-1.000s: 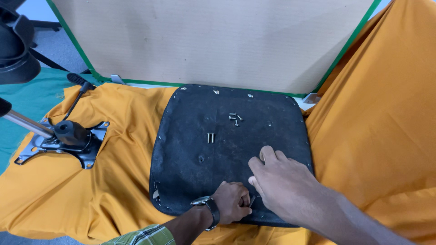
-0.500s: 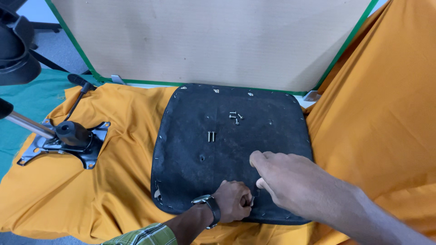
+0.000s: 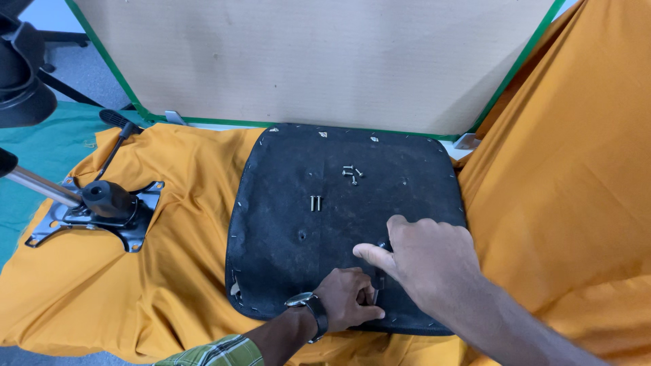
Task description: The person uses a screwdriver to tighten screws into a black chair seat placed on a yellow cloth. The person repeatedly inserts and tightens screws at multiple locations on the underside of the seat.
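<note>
A black chair seat lies upside down on orange cloth. My left hand, with a watch on the wrist, is a fist at the seat's near edge, closed around the lower end of a thin grey metal tool. My right hand hovers over the seat just right of it, thumb pointing left, fingers curled down onto the tool's dark upper end. Whether those fingers grip it is hidden. Two bolts and a few loose screws lie on the seat's middle.
A metal chair mechanism plate with a chrome post lies at left on the cloth. A black-handled screwdriver lies behind it. A green-edged cardboard panel stands behind the seat. Orange cloth rises at right; teal cloth at far left.
My right hand has gone from lying flat on the seat to curling its fingers over the tool beside my left fist. The left hand has barely moved.
</note>
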